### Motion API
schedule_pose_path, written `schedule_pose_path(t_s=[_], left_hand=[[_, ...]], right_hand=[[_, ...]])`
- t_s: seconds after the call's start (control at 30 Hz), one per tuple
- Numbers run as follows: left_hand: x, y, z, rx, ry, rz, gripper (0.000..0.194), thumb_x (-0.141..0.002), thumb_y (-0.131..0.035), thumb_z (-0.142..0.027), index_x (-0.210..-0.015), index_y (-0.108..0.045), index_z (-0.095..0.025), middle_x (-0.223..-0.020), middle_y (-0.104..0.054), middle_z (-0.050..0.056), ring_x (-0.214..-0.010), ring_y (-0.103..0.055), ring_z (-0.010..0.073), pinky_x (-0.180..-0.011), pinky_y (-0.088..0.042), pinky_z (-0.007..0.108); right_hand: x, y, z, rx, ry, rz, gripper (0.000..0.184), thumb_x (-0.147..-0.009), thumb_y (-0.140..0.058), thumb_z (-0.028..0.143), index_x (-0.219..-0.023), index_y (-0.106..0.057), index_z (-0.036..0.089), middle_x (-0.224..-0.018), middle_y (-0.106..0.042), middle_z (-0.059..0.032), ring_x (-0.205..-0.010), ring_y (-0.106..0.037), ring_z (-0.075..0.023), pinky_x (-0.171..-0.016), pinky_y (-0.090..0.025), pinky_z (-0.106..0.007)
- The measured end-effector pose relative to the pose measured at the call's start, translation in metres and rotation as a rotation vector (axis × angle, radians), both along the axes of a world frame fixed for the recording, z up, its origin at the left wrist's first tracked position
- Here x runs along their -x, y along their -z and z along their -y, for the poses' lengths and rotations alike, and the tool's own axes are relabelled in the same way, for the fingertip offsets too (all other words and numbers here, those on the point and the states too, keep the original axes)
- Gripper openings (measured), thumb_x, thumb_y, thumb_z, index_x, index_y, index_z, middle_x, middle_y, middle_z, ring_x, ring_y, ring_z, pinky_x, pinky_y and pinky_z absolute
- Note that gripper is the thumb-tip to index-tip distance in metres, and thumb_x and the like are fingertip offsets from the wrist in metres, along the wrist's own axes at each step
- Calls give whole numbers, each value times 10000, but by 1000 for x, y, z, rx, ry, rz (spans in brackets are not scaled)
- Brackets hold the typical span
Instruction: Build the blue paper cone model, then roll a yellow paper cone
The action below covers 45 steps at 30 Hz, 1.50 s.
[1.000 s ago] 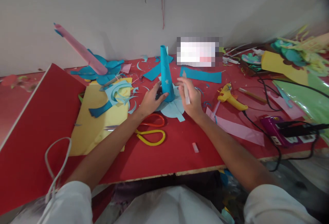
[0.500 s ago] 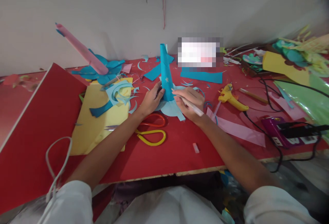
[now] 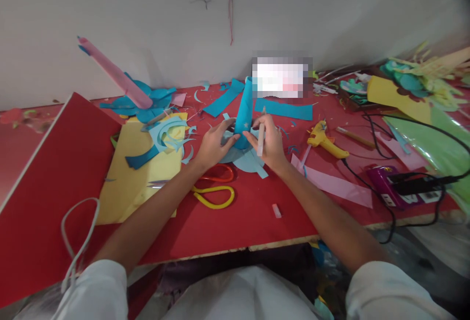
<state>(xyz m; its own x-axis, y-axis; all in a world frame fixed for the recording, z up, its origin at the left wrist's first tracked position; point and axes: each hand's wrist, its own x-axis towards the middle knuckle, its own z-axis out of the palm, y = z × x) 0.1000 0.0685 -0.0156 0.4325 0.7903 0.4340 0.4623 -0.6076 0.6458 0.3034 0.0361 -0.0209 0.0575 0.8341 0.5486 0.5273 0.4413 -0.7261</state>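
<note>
A rolled blue paper tube (image 3: pixel 245 107) with a small pale star stands nearly upright over light blue cut paper (image 3: pixel 248 159). My left hand (image 3: pixel 216 144) is curled around the tube's lower left side, its thumb pressed on the front. From the right, my right hand (image 3: pixel 270 141) touches the tube near its base with thumb and fingers. A pale pencil-like stick (image 3: pixel 261 139) is tucked between the right fingers, its thin tip pointing up and away. Scissors with red and yellow handles (image 3: pixel 213 197) lie beside my left forearm.
A pink tube (image 3: pixel 115 73) leans over blue paper petals (image 3: pixel 161 97) at the left. Yellow sheets (image 3: pixel 139 197) hold paper scraps. To the right lie a yellow glue gun (image 3: pixel 326 144), a pink strip (image 3: pixel 334 183) and a purple box (image 3: pixel 385 190) with black cables.
The tube has tilted to the right at its top and turned, so the star sits lower. My right hand has swung the stick upright and moved its fingers onto the tube.
</note>
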Motion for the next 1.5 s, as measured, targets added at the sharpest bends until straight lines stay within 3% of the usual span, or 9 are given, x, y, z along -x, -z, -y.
schedule_pose_path(t_s=[0.17, 0.4, 0.57, 0.7, 0.83, 0.93, 1.03, 1.3, 1.5], left_hand=[[2, -8, 2, -62, 24, 19, 481, -1017, -549, -546, -1340, -618, -196, -1298, -726, 114, -1152, -712, 236, -1037, -540, 378], [2, 3, -4, 133, 137, 29, 755, -928, -656, -623, -1522, -479, -192, -1452, -646, 155, -1325, -637, 322, -1107, -512, 446], [3, 11, -7, 283, 135, 67, 766, -951, -618, -616, -1549, -423, -180, -1388, -684, 155, -1252, -680, 298, -1045, -548, 425], [4, 15, -9, 311, 98, 81, 744, -965, -595, -613, -1539, -421, -173, -1272, -728, 150, -1175, -709, 290, -1009, -560, 431], [3, 17, -10, 315, 94, 93, 709, -978, -578, -606, -1527, -429, -183, -1280, -718, 154, -1177, -704, 289, -1002, -567, 432], [2, 16, -9, 325, 112, 120, 693, -983, -572, -604, -1527, -426, -201, -1279, -718, 141, -1158, -707, 277, -989, -574, 418], [2, 15, -8, 321, 115, 113, 690, -982, -572, -603, -1521, -431, -197, -1262, -723, 138, -1134, -713, 274, -991, -569, 419], [3, 16, -9, 293, 115, 99, 647, -992, -577, -568, -1515, -442, -211, -1271, -732, 122, -1050, -732, 242, -894, -576, 354], [3, 16, -9, 306, 118, 86, 666, -997, -562, -582, -1526, -426, -201, -1277, -725, 134, -1101, -722, 263, -934, -570, 389]], right_hand=[[-10, 6, -14, -68, -91, -135, 403, -938, -646, 628, -1013, -459, 279, -981, -572, -36, -906, -615, -206, -828, -583, -391], [-15, 14, -27, 20, -302, -206, 458, -918, -652, 677, -1002, -457, 270, -909, -577, -8, -735, -612, -161, -664, -593, -326], [-9, 11, -18, -68, -120, -172, 368, -1017, -541, 602, -1126, -594, 254, -997, -696, -57, -889, -683, -202, -829, -604, -370], [-8, 7, -7, -115, 6, -204, 462, -1086, -366, 571, -1292, -639, 261, -905, -717, -42, -792, -677, -186, -775, -600, -357], [-6, 2, 2, -146, -34, -129, 434, -1081, -407, 536, -1172, -730, 263, -950, -749, -62, -856, -723, -201, -787, -616, -364], [-2, 1, 5, -146, -92, -133, 321, -1050, -515, 483, -1180, -700, 255, -1029, -772, -67, -881, -748, -197, -812, -629, -358], [3, 2, 6, -157, -113, -149, 254, -1021, -581, 447, -1136, -677, 241, -981, -774, -62, -866, -755, -193, -804, -630, -345], [5, -3, 7, -154, -135, -68, 193, -1014, -588, 404, -1040, -683, 238, -929, -782, -54, -824, -755, -180, -808, -621, -323], [3, -3, 7, -155, -100, -72, 210, -1019, -570, 416, -1039, -673, 234, -919, -775, -51, -812, -742, -176, -769, -613, -316]])
